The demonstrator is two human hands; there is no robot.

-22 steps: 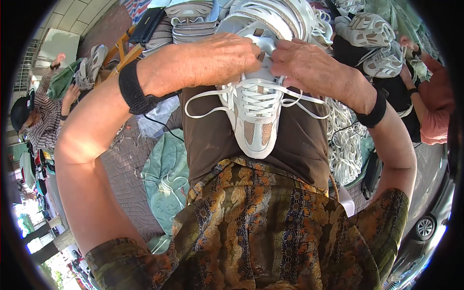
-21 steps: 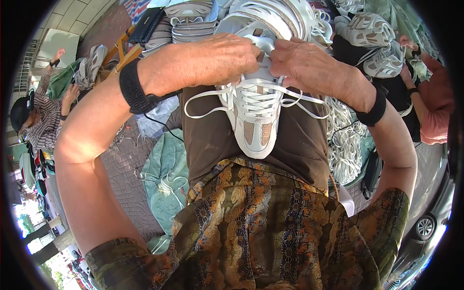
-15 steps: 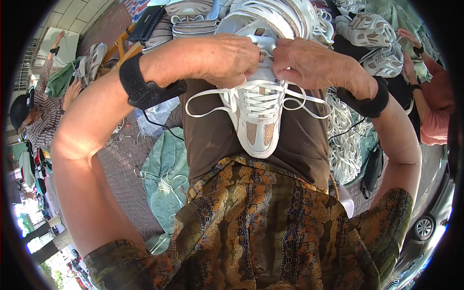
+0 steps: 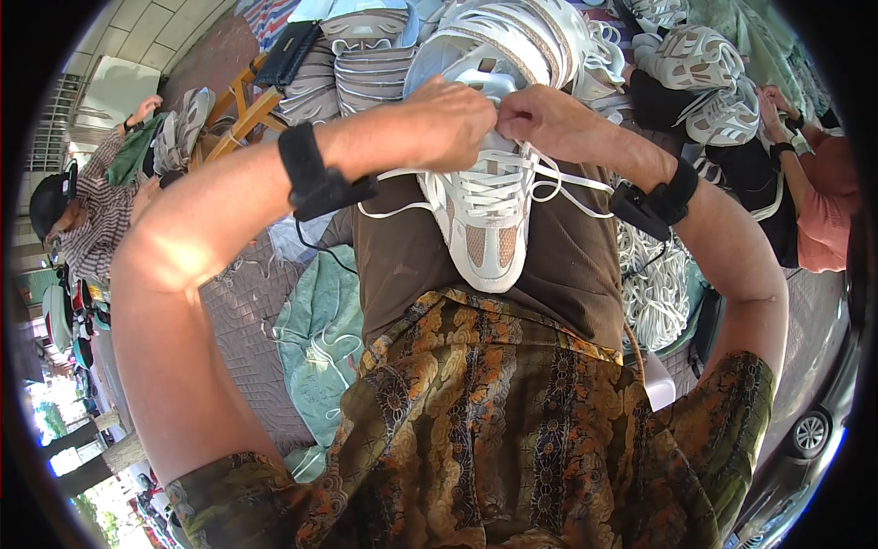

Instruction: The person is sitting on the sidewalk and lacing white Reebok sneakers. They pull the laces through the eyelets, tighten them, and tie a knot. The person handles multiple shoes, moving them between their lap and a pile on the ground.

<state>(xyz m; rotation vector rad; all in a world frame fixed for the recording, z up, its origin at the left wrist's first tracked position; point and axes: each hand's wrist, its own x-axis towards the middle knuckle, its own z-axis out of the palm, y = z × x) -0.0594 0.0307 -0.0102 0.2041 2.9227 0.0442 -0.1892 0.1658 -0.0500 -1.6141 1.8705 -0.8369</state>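
A white and beige sneaker (image 4: pixel 489 247) lies on my lap, toe toward me, its white lace (image 4: pixel 476 194) crisscrossed over the tongue. Loose lace runs out on both sides. My left hand (image 4: pixel 448 123) is closed over the left side of the shoe's collar; its fingertips are mostly hidden. My right hand (image 4: pixel 553 123) is closed in a pinch beside it, over the top of the tongue. One lace length on the right runs up to the right hand's curled fingers. What either hand pinches is too small or hidden to make out.
Stacked white and beige shoes (image 4: pixel 512 41) stand just beyond my hands. Bundled white laces (image 4: pixel 654 293) lie to the right of my lap, a green cloth bag (image 4: pixel 320 339) to the left. A person in a striped top (image 4: pixel 91 229) and one in a pink top (image 4: pixel 823 206) sit at either side.
Both hands have come closer together over the shoe's tongue, my left forearm shifting right and my right hand moving left. The loose lace loops have drawn in slightly.
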